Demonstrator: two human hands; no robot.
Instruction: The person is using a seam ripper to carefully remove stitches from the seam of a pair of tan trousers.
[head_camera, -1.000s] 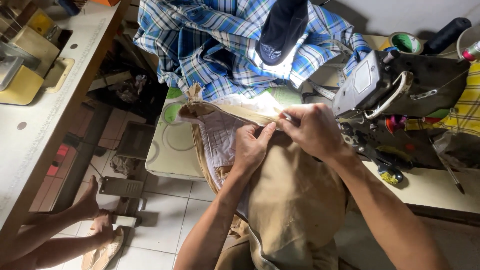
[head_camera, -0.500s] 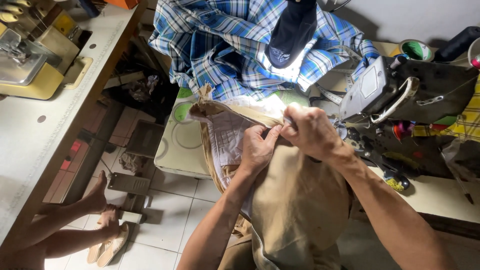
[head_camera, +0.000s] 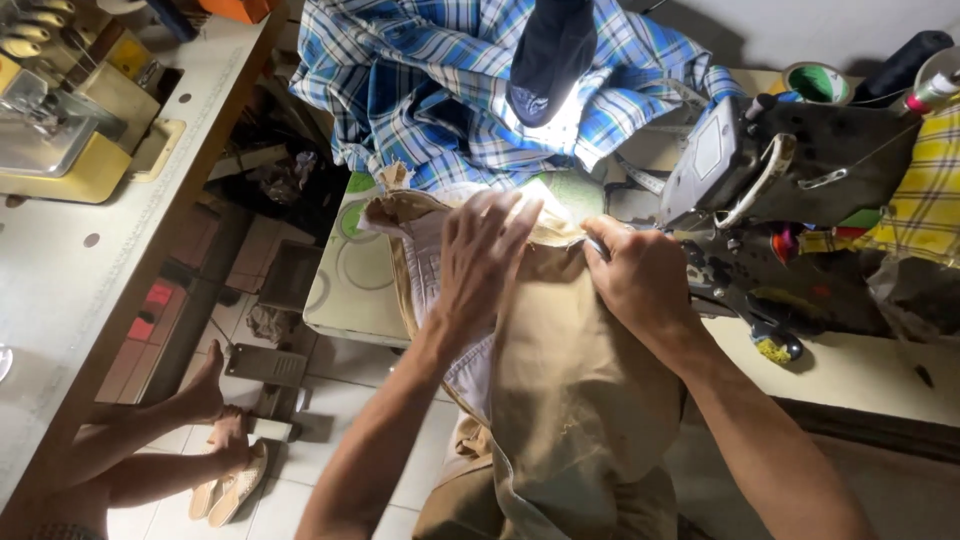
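One tan garment (head_camera: 585, 400), looks like trousers, lies across the front edge of the desk (head_camera: 860, 370) and hangs down toward the person's lap; its pale pocket lining (head_camera: 430, 270) is turned out at the top. Two hands on it. Left hand (head_camera: 485, 265) lies flat with fingers spread, pressing the lining and waistband area down. Right hand (head_camera: 640, 285) is curled, knuckles up, fingertips tucked into the tan cloth just beside the sewing machine (head_camera: 790, 190) (whether it pinches a fold, cannot tell, fingertips hidden). Hands are near each other, not touching.

One dark sewing machine sits right of the hands, its lamp lighting the cloth. Behind the garment: one blue plaid shirt (head_camera: 430, 90) heaped up, one dark cap (head_camera: 550, 50) on top of it. One yellow plaid cloth (head_camera: 925, 195) at the right edge. One green tape roll (head_camera: 818, 83) and one dark thread cone (head_camera: 905, 65) at the back right.

Left: a second desk (head_camera: 60, 300) with one yellow-based machine (head_camera: 60, 150). Below it, another person's two bare feet (head_camera: 215, 410) on the tiled floor (head_camera: 340, 400), one pair of sandals (head_camera: 230, 485) beside them.
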